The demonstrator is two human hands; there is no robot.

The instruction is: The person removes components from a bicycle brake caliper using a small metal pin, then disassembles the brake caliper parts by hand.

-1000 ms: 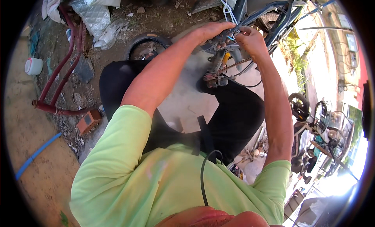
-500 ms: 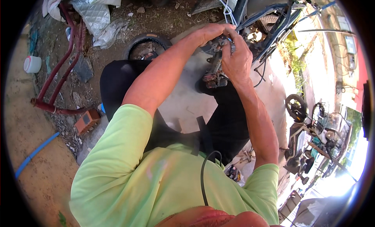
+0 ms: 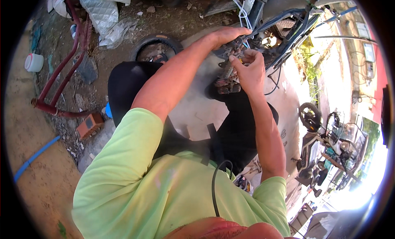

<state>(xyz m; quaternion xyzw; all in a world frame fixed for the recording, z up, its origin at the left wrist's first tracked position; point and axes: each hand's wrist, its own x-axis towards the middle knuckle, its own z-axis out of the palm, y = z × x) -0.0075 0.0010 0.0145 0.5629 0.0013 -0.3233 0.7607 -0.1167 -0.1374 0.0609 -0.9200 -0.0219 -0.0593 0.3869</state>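
A greasy metal assembly with rods and brackets stands between my knees, beside the vehicle frame. My left hand lies over its upper end, one finger stretched toward the frame and the others curled down onto the metal, partly hidden. Just right of the assembly is my right hand, thumb and fingertips drawn together in a pinch. Whatever they hold is too small to make out. Dark cables run along the frame close to both hands, and a looped white cable hangs above them.
A tyre lies left of my hands. Farther left are a dark red tube frame, a brick, a white tub and a blue hose. A parked two-wheeler stands at the right.
My right hand has moved down and away from my left hand, its fingers now pinched beside the assembly. The left hand stays near the upper end.
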